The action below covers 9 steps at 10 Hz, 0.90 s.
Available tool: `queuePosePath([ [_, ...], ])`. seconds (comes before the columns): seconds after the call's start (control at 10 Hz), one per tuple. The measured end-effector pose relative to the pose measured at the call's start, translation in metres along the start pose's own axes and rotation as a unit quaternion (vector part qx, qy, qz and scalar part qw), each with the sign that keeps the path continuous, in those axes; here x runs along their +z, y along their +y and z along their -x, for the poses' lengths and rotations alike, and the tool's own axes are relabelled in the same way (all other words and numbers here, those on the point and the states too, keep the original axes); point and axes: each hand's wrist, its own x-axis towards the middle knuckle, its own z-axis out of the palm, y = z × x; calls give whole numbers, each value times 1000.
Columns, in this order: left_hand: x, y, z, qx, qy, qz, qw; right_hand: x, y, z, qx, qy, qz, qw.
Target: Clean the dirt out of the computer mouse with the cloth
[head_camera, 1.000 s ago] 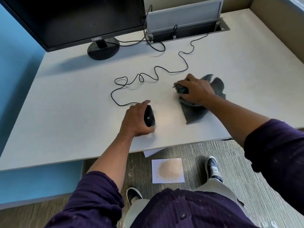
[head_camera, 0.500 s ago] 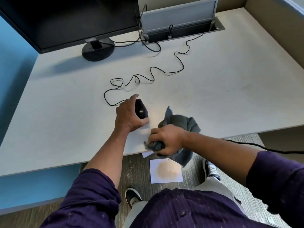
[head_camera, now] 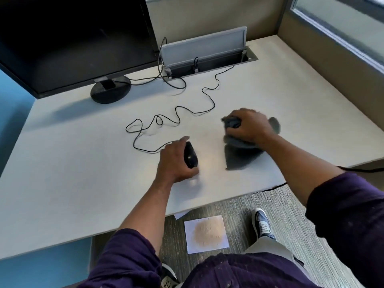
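The left hand (head_camera: pixel 173 163) grips the black mouse (head_camera: pixel 190 155) near the desk (head_camera: pixel 62 173) front, while the right hand (head_camera: pixel 248 126), clenched on the grey cloth (head_camera: pixel 239 156), wipes the desktop apart from it, so the mouse itself seems unfinished.

An office cubicle is indicated by a desk (head_camera: pixel 62 163), monitor (head_camera: pixel 72 38), partition wall (head_camera: pixel 207 13) and carpeted floor (head_camera: pixel 291 215).
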Motion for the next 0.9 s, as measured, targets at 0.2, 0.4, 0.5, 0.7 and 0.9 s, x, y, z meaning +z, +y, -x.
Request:
queuePosePath([
  [0.2,16,26,-10,31,-33,-10,999,-19,89,-25,229,-4,125,965],
  [0.4,23,26,-13,31,-62,-40,997,-25,140,-31,358,7,108,927],
  [0.5,27,25,-18,34,-53,-44,997,-25,148,-32,363,-20,109,925],
  [0.7,33,23,-17,49,-33,-63,996,-16,151,-24,382,-72,177,904],
  [0.9,34,11,-19,89,-23,-72,993,-19,132,-42,467,-131,233,843],
])
